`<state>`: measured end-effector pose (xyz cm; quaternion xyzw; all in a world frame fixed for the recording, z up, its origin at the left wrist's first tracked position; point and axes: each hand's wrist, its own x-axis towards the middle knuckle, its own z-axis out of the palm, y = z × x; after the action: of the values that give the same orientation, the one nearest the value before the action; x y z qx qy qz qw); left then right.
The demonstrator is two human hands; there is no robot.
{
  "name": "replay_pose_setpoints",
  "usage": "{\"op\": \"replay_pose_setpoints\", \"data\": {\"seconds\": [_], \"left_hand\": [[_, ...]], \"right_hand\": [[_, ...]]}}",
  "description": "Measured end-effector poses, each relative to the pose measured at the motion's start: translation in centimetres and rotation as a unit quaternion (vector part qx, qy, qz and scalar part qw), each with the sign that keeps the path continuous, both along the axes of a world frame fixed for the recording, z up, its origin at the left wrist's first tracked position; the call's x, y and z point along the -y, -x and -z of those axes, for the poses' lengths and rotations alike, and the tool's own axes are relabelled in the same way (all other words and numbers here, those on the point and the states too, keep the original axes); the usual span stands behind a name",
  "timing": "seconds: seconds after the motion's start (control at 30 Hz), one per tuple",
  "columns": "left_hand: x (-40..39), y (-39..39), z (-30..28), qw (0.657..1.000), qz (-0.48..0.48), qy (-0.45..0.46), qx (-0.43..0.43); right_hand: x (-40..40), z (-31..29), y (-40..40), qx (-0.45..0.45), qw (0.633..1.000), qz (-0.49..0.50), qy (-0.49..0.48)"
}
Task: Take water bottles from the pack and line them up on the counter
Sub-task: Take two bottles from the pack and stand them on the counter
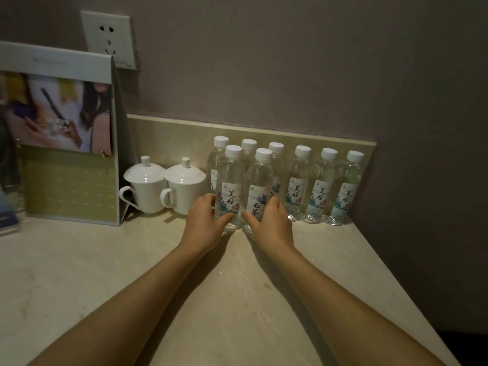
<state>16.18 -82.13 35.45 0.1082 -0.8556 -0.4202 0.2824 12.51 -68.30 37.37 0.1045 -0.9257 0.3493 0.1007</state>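
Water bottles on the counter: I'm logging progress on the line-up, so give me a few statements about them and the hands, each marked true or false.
1. Eight capped water bottles stand on the counter. True.
2. The left hand holds a front bottle. True.
3. The right hand rests flat on the counter. False: it grips the other front bottle.
4. Two lidded cups stand right of the bottles. False: left.

Eight bottles (295,180) stand at twelve to one o'clock: six in the back row, two in front. Two lidded cups (163,186) sit at eleven o'clock. One card stand (60,133), one socket (108,38), two hands (237,220).
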Motion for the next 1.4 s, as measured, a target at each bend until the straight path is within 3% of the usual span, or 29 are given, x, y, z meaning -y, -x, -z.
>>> {"op": "replay_pose_setpoints", "data": {"seconds": [0.63,1.3,1.4], "left_hand": [[0.89,-0.1,0.33,0.999,0.028,0.029,-0.006],[0.77,0.01,0.46,1.0,0.023,0.015,0.006],[0.82,0.0,0.32,0.999,0.047,-0.025,0.009]], "right_hand": [[0.28,0.11,-0.09,0.011,1.0,0.006,-0.012],[0.38,0.11,-0.44,0.008,1.0,0.007,0.0],[0.35,0.0,-0.51,0.015,1.0,0.009,0.004]]}}
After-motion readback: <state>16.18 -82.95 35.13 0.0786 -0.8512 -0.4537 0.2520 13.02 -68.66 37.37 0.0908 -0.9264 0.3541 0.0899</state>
